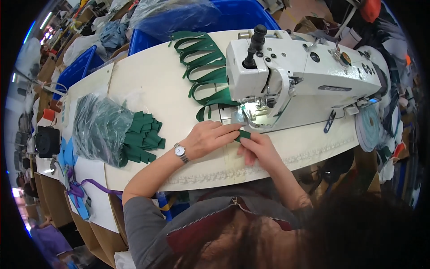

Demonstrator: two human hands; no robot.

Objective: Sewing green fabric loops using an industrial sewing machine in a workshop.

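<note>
Hair point(333, 224), right hand point(260, 148) pinching strip point(243, 135) — bare tabletop edge point(219, 179)

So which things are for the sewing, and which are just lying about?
Likely for the sewing: left hand, right hand pinching a green strip, sewing machine, green loops, bagged green pieces.

Probably just lying about: purple ribbon, light blue strips, blue bins.

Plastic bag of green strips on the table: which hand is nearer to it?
The left. The left hand is to the right of the plastic bag, apart from it; the right hand is farther right, beyond the left, holding a green strip.
</note>
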